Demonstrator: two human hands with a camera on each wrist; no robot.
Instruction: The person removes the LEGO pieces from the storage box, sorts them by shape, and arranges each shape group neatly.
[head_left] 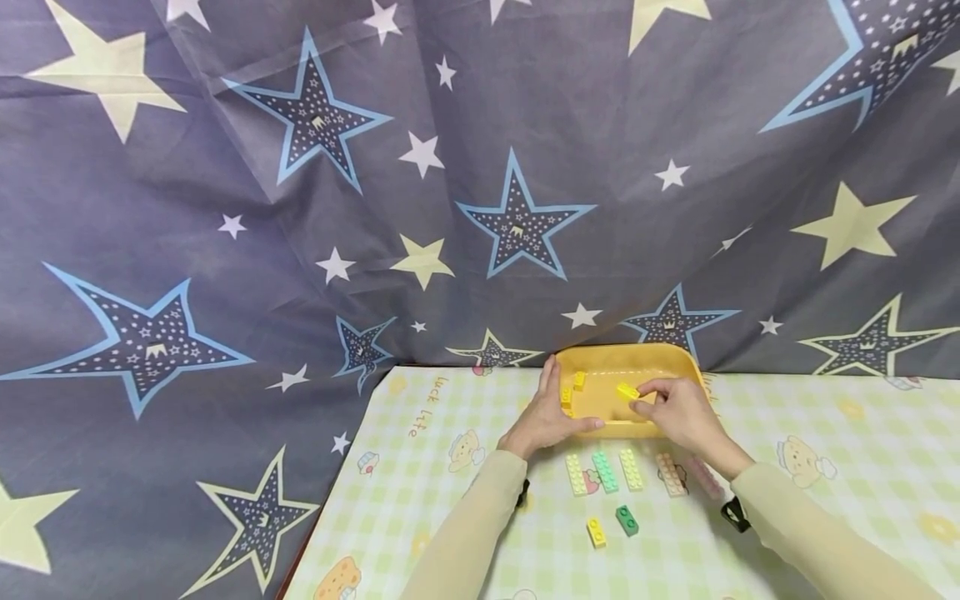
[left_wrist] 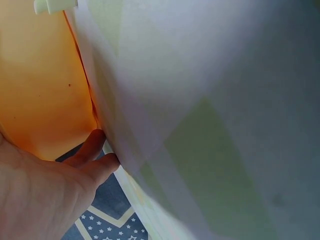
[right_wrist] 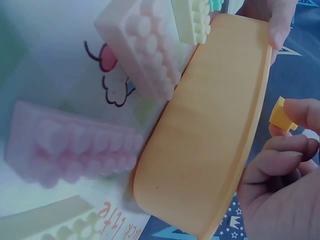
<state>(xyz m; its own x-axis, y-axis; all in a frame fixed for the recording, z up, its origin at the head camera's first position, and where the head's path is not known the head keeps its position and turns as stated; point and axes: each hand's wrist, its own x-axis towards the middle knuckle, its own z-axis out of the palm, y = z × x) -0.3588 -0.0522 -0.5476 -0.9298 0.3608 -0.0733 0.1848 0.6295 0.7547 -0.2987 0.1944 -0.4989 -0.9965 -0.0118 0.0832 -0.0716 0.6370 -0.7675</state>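
At the far left hangs a dark grey-blue fabric curtain [head_left: 247, 225] printed with stars, which also runs behind the table [head_left: 397, 517] and its pale green-and-white checked cloth [head_left: 457, 508]. Next comes a cream sleeve [head_left: 465, 529] and the left hand [head_left: 542, 421], its fingers spread apart from its thumb around the left near corner of a shallow orange-yellow plastic bin [head_left: 622, 431], touching the outer wall while the thumb lies along the near rim. Small yellow plastic bricks [head_left: 579, 382] lie inside the bin at its left end. On the cloth before it, left to right, are a long pale-yellow studded brick [head_left: 575, 475], a short yellow two-studded brick [head_left: 596, 532] set nearer the person, a long mint-green studded brick [head_left: 604, 472], and a short dark-green brick [head_left: 627, 520], also nearer. Over the bin's interior, the right hand [head_left: 686, 414] has thumb and fingers clamped on a small bright-yellow brick [head_left: 627, 392]. Below follow a second long pale-yellow brick [head_left: 631, 470], a long peach brick [head_left: 671, 475] and, under the right wrist, a long pink brick [head_left: 705, 478].
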